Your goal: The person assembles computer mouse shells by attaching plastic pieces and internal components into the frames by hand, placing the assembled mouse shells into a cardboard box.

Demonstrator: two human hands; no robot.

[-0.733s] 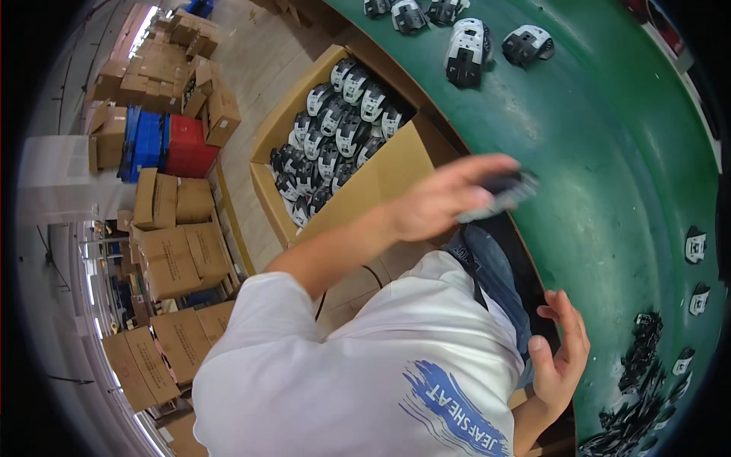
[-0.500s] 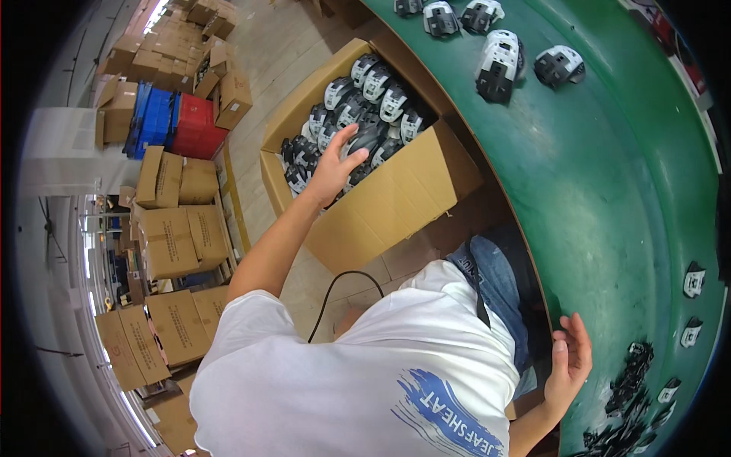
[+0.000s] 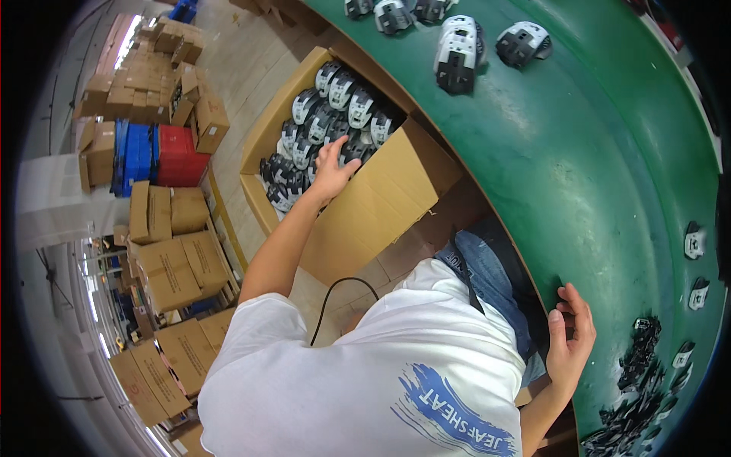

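Observation:
An open cardboard box (image 3: 373, 206) is packed with black-and-white plastic shells (image 3: 340, 90) shaped like computer mice. My left hand (image 3: 333, 177) reaches over the box's near side, thumb and fingers apart. Just past its fingertips lie dark shells (image 3: 355, 149); no held thing shows, though the palm side is hidden. At the edge of the green table (image 3: 563, 183), my right hand (image 3: 571, 339) hangs with fingers loosely bent and apart, holding nothing.
Several mouse-shaped shells (image 3: 459, 57) lie at the table's far end. Small white-and-black parts (image 3: 694, 241) line its right side, above a heap of black parts (image 3: 640, 365). Stacked cartons (image 3: 169, 266), a red crate (image 3: 180, 155) and blue crates (image 3: 135, 158) stand at left.
The view has turned slightly, shifting box and table leftward. My left hand has drawn back a little from the dark shell beside its fingers. My right hand stays by the table edge.

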